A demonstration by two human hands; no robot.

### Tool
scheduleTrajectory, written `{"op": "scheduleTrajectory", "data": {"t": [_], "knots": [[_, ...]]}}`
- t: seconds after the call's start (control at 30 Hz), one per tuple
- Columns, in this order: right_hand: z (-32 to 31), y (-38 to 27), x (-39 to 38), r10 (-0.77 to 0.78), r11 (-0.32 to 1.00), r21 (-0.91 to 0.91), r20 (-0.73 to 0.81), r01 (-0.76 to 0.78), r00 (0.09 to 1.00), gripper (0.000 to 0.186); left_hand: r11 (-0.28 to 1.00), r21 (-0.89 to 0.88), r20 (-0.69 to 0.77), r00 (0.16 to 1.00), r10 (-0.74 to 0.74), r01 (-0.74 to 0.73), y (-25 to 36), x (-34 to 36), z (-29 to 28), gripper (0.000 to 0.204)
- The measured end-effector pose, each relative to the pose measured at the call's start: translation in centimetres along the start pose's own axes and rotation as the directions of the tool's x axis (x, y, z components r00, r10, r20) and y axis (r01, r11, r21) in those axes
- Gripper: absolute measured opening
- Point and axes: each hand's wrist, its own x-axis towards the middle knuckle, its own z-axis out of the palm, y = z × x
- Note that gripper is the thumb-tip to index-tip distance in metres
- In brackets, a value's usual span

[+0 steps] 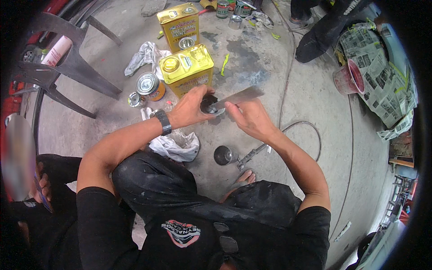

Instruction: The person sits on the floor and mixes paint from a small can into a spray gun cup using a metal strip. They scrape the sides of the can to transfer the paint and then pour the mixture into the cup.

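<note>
My left hand [191,108], with a dark watch at the wrist, is wrapped round a small dark cup [208,105]. My right hand [248,118] pinches a flat metal strip [243,95], which slants over the cup's mouth with one end at its opening. What is inside the cup cannot be made out clearly. Just beyond my left hand stands a yellow rectangular tin [189,67]. On the floor below my hands lies a spray gun [252,154] with a dark, round, open cup [223,155] at its left end.
A second yellow tin [177,29] stands farther back. Left of them are an orange-labelled can [150,86], a smaller can [136,100] and white rags [146,59]. A hose [317,130] curls on the right, near newspaper-covered panels [373,67] and a reddish bucket [348,78]. Other people are nearby.
</note>
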Motion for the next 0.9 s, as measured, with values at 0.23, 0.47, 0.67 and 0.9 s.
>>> {"op": "scheduleTrajectory", "data": {"t": [0.23, 0.47, 0.67, 0.9], "knots": [[-4.6, -2.3, -1.3, -0.108, 0.993, 0.01, -0.265, 0.114, 0.958, 0.021, 0.987, -0.092, -0.106, 0.985, -0.14, 0.13, -0.5, 0.2, -0.5, 0.077], [-7.9, -4.4, -2.5, -0.183, 0.975, 0.036, -0.416, 0.218, 0.891, 0.018, 0.974, -0.156, -0.105, 0.978, -0.182, 0.165, -1.8, 0.1, -0.2, 0.079], [-9.2, -5.4, -2.9, -0.17, 0.967, 0.1, -0.436, 0.235, 0.884, 0.022, 0.973, -0.181, -0.12, 0.979, -0.167, 0.143, -1.8, 0.2, 0.0, 0.077], [-9.2, -5.3, -2.9, -0.137, 0.984, 0.048, -0.411, 0.172, 0.901, 0.031, 0.975, -0.176, -0.126, 0.979, -0.157, 0.134, -1.9, 0.2, -0.1, 0.077]]}}
